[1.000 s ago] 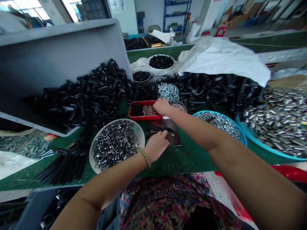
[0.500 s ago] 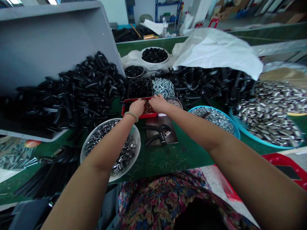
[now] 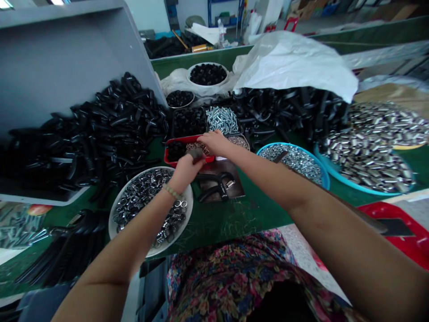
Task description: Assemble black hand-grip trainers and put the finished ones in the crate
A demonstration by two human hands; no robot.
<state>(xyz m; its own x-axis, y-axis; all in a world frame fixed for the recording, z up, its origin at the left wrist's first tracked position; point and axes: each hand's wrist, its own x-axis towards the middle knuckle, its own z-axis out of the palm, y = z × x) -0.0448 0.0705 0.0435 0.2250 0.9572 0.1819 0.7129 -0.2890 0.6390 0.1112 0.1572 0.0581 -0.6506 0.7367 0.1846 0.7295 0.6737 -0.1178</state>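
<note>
The fingers of my right hand [image 3: 214, 142] are bent down together into a red tray [image 3: 170, 162], over its small copper-coloured parts [image 3: 197, 146]; their tips are hidden. My left hand [image 3: 188, 171] is curled at the tray's near edge, a greyish wrap showing around a finger. What it holds, if anything, cannot be made out. Black parts [image 3: 176, 151] fill the tray's left side. Just below, a black clamp-like tool with a spring [image 3: 219, 188] lies on a dark metal plate [image 3: 238, 190]. Beneath my left forearm stands a white bowl of metal rings [image 3: 130, 203].
A grey bin [image 3: 110, 49] heaped with black handles [image 3: 124, 116] stands left. Behind the tray are silvery screws [image 3: 221, 120] and black caps [image 3: 189, 121]. To the right are a blue basin [image 3: 326, 176] of small metal pieces and another with metal sleeves [image 3: 372, 152].
My left hand has drawn back from the tray toward me, uncovering the black parts. My right hand stays at the tray. The camera view has shifted slightly.
</note>
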